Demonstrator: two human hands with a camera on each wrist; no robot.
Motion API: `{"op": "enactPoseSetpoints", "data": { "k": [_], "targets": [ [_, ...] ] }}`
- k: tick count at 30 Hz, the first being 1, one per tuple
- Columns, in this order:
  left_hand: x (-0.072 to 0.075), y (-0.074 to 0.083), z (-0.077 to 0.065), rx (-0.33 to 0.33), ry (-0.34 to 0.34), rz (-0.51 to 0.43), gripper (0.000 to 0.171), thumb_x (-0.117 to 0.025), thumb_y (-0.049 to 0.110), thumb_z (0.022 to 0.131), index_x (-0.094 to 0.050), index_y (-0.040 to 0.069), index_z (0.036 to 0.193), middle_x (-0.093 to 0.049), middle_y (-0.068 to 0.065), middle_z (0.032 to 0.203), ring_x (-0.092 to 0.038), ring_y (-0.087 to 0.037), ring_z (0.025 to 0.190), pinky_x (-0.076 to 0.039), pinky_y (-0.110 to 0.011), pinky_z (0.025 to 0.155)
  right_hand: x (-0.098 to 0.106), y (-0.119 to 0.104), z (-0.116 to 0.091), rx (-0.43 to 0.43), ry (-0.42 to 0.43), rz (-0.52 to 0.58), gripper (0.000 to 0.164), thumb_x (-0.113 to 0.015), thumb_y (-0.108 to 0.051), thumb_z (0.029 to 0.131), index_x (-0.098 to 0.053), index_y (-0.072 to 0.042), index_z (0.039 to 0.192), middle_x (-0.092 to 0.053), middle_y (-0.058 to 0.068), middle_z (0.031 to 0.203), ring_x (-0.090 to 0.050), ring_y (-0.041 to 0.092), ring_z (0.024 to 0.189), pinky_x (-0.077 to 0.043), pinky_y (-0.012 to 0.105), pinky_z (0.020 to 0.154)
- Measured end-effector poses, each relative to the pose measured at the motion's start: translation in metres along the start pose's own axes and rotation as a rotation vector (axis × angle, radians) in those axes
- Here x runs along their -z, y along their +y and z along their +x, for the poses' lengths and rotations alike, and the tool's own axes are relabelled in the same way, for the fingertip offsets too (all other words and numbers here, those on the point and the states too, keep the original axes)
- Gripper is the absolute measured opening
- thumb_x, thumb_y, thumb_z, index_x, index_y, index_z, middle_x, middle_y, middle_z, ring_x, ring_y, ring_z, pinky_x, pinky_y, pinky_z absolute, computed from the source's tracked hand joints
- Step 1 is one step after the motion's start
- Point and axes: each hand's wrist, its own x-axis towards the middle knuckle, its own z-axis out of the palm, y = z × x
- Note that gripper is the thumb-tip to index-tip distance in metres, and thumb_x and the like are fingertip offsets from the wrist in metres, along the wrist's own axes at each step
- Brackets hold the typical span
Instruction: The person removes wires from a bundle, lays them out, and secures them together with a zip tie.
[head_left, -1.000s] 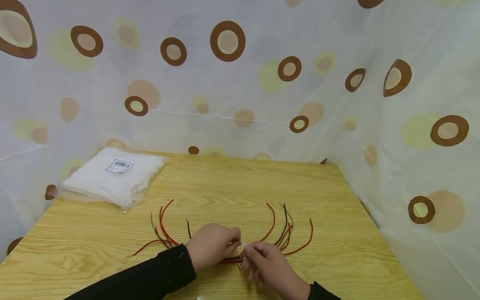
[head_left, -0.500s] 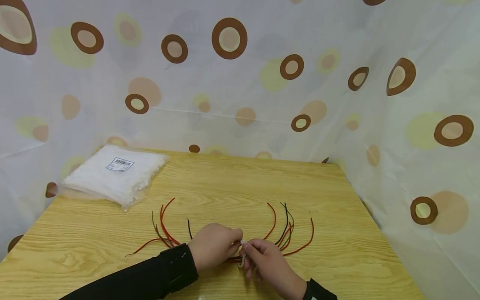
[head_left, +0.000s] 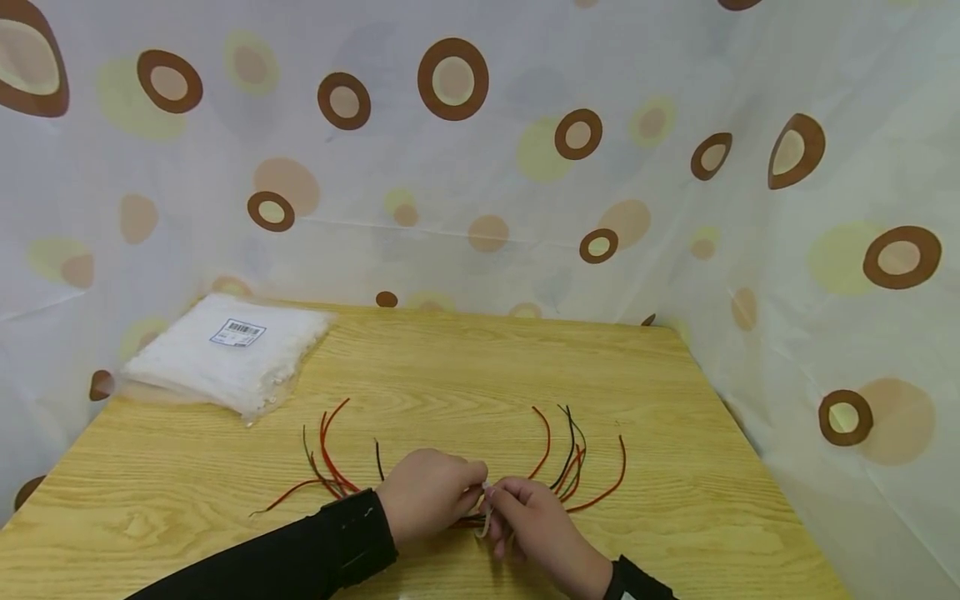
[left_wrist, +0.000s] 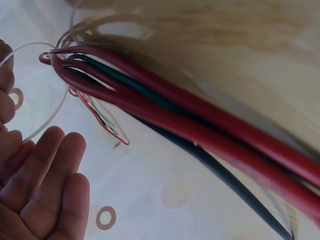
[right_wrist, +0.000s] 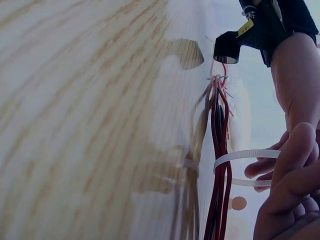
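Observation:
A white cable tie [right_wrist: 247,154] loops around a bundle of red, black and green wires [left_wrist: 165,112]. In the head view the pair of hands meets at the tie, just above the wires. My left hand [head_left: 435,493] pinches one part of the tie between thumb and forefinger. From the other side my right hand [head_left: 546,533] pinches the tie too, its other fingers loosely bent below. The loop stands wide around the bundle, as the right wrist view shows. Exactly where the tie's head and tail meet is hidden by the fingertips.
A clear plastic bag of white items [head_left: 225,346] with a barcode label lies at the table's back left. Loose wire ends [head_left: 577,458] fan out on both sides of the hands. Patterned cloth [head_left: 450,192] hangs behind the wooden table [head_left: 480,375].
My right fingertips have moved slightly up and closer to the left ones at the tie. More of the tie's loop shows below them. The left hand is almost still.

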Motion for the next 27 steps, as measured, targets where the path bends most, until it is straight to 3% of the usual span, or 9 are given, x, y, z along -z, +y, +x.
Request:
{"op": "enactPoseSetpoints", "data": {
  "k": [27],
  "targets": [
    [-0.0015, 0.0022, 0.0002, -0.002, -0.021, 0.015, 0.023, -0.065, 0.02, 0.096, -0.053, 0.021, 0.075, -0.036, 0.014, 0.058, -0.031, -0.001, 0.048, -0.022, -0.016, 0.048, 0.0017, 0.0041, 0.0004, 0.011, -0.006, -0.015, 0.043, -0.054, -0.035, 0.102, -0.063, 0.006, 0.094, -0.06, 0.001, 0.066, -0.058, 0.012, 0.051, -0.037, 0.022, 0.043]
  ]
}}
